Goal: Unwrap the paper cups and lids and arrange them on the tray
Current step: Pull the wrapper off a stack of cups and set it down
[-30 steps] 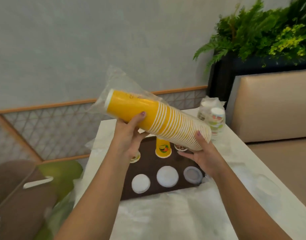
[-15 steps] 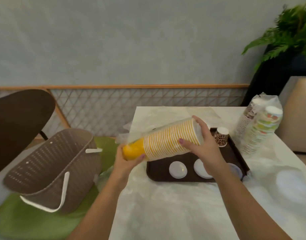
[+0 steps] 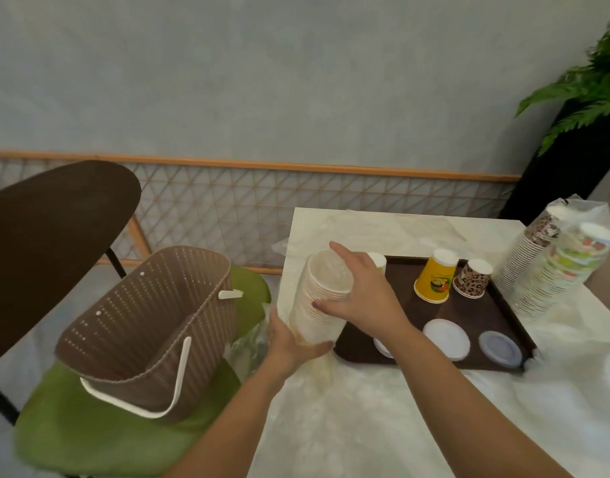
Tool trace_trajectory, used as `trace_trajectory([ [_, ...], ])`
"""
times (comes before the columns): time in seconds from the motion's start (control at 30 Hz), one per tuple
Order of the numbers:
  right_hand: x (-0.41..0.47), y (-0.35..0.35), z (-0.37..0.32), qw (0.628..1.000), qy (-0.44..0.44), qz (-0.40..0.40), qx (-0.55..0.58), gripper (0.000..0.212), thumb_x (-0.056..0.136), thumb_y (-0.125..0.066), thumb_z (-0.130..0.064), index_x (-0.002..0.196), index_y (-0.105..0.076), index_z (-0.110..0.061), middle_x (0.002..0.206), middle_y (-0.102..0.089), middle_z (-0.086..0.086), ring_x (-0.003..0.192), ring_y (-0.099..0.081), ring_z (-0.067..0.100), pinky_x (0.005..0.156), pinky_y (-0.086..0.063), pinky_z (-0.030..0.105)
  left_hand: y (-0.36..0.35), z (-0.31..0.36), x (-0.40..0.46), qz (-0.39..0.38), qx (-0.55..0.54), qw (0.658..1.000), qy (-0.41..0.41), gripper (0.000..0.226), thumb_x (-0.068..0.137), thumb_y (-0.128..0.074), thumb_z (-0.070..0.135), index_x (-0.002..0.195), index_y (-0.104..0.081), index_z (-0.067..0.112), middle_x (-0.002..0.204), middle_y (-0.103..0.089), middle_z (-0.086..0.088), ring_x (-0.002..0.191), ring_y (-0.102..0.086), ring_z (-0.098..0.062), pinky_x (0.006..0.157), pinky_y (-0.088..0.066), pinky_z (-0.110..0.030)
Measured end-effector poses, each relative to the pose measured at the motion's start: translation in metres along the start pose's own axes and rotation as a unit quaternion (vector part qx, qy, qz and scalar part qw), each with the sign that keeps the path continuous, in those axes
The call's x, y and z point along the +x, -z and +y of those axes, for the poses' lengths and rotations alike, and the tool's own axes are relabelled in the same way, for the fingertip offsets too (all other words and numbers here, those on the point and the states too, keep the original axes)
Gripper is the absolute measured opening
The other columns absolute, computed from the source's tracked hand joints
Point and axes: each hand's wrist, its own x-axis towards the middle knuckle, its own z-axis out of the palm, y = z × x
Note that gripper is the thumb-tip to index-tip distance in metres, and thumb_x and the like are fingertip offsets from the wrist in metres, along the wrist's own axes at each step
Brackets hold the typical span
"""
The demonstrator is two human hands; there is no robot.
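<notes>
A wrapped stack of yellow paper cups (image 3: 319, 298) stands almost upright at the table's left edge, its open rims facing me. My left hand (image 3: 289, 343) grips its lower end and my right hand (image 3: 362, 298) holds its upper rim. Behind them lies the dark brown tray (image 3: 489, 315). On it stand an upside-down yellow cup (image 3: 434, 279) and a leopard-print cup (image 3: 473, 278), with a third cup (image 3: 378, 261) mostly hidden by my right hand. White lids (image 3: 446, 338) and a clear lid (image 3: 500, 348) lie along the tray's front.
Two wrapped cup stacks (image 3: 552, 267) lean at the table's right edge. A brown woven basket (image 3: 151, 329) sits tilted on a green-cushioned chair (image 3: 89, 439) left of the marble table (image 3: 365, 426). A plant (image 3: 586, 88) stands at the back right.
The cup stack swung from lying sideways above the tray to nearly upright at the table's left edge. My view turned left and down, bringing the basket closer.
</notes>
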Motion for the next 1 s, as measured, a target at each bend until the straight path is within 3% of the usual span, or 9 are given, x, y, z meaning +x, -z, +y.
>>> trace_trajectory([
  [0.07,0.004,-0.007,-0.005,1.000,-0.005,-0.013,-0.015,0.097,0.068,-0.081,-0.038,0.147,-0.025,-0.035,0.138,-0.036,-0.008,0.124,-0.040,0.008,0.089,-0.032,0.015,0.007,0.027,-0.002,0.036,-0.010,0.994,-0.106,0.133,0.050,-0.093,0.026,0.147,-0.002,0.025,0.138,-0.014,0.016,0.128,-0.019,0.001,0.103,-0.025,-0.017],
  [0.2,0.013,-0.009,-0.020,0.998,0.000,-0.054,0.018,0.080,0.077,-0.072,-0.045,0.145,-0.032,-0.028,0.138,-0.036,-0.006,0.126,-0.036,0.003,0.094,-0.029,0.014,0.021,0.077,-0.001,0.025,-0.085,0.967,-0.238,0.110,0.055,-0.088,0.024,0.136,-0.016,0.043,0.146,-0.032,-0.003,0.124,-0.046,-0.005,0.094,-0.045,-0.015],
  [0.27,0.022,-0.004,-0.028,1.000,0.014,-0.009,-0.003,0.057,0.085,-0.064,-0.041,0.136,-0.046,-0.021,0.137,-0.040,-0.004,0.125,-0.041,0.008,0.091,-0.029,0.013,0.020,0.087,0.003,0.017,-0.112,0.970,-0.217,0.089,0.063,-0.083,0.000,0.128,-0.032,0.033,0.133,-0.048,-0.013,0.102,-0.058,-0.009,0.073,-0.050,-0.012],
  [0.33,0.034,0.004,-0.034,0.995,0.009,-0.019,-0.093,0.043,0.087,-0.064,-0.036,0.124,-0.055,-0.017,0.135,-0.040,-0.001,0.120,-0.046,0.013,0.087,-0.031,0.016,0.016,0.090,0.009,0.034,-0.103,0.975,-0.194,0.080,0.062,-0.084,0.001,0.119,-0.038,0.034,0.121,-0.057,-0.009,0.090,-0.059,-0.007,0.065,-0.047,-0.009],
  [0.43,0.055,0.007,-0.042,0.965,-0.035,-0.121,-0.231,0.036,0.085,-0.066,-0.036,0.112,-0.064,-0.012,0.131,-0.042,0.005,0.111,-0.053,0.022,0.092,-0.038,0.026,0.012,0.084,0.015,0.072,-0.045,0.980,-0.178,0.079,0.055,-0.088,0.029,0.112,-0.037,0.046,0.116,-0.059,0.006,0.099,-0.059,-0.012,0.081,-0.049,-0.020],
  [0.53,0.069,0.000,-0.048,0.939,-0.013,-0.152,-0.308,0.030,0.087,-0.062,-0.033,0.100,-0.068,-0.007,0.126,-0.043,0.008,0.103,-0.054,0.026,0.087,-0.044,0.033,0.011,0.083,0.016,0.080,-0.026,0.980,-0.180,0.080,0.055,-0.089,0.034,0.115,-0.037,0.044,0.114,-0.060,0.010,0.101,-0.060,-0.010,0.085,-0.049,-0.022],
  [0.7,0.079,0.016,-0.056,0.983,0.045,-0.054,-0.171,0.022,0.093,-0.057,-0.024,0.103,-0.061,-0.005,0.118,-0.052,0.011,0.099,-0.055,0.026,0.075,-0.034,0.025,0.022,0.087,0.019,0.090,-0.037,0.980,-0.174,0.074,0.062,-0.087,0.020,0.116,-0.038,0.032,0.110,-0.058,0.007,0.099,-0.056,-0.011,0.074,-0.042,-0.010],
  [0.83,0.089,0.044,-0.070,0.999,0.039,0.017,-0.034,0.013,0.097,-0.050,-0.018,0.093,-0.050,-0.007,0.096,-0.059,0.020,0.084,-0.062,0.036,0.079,-0.050,0.047,0.024,0.085,0.026,0.104,-0.033,0.980,-0.164,0.076,0.059,-0.087,0.024,0.117,-0.039,0.034,0.113,-0.059,0.006,0.106,-0.056,-0.014,0.084,-0.045,-0.022],
  [1.0,0.105,0.077,-0.080,0.985,0.060,0.125,0.104,0.011,0.091,-0.059,-0.007,0.083,-0.051,-0.008,0.074,-0.057,0.002,0.063,-0.060,0.015,0.070,-0.057,0.038,0.025,0.087,0.029,0.099,-0.028,0.980,-0.171,0.077,0.061,-0.086,0.021,0.123,-0.041,0.025,0.116,-0.057,0.004,0.108,-0.054,-0.013,0.082,-0.040,-0.015],
])
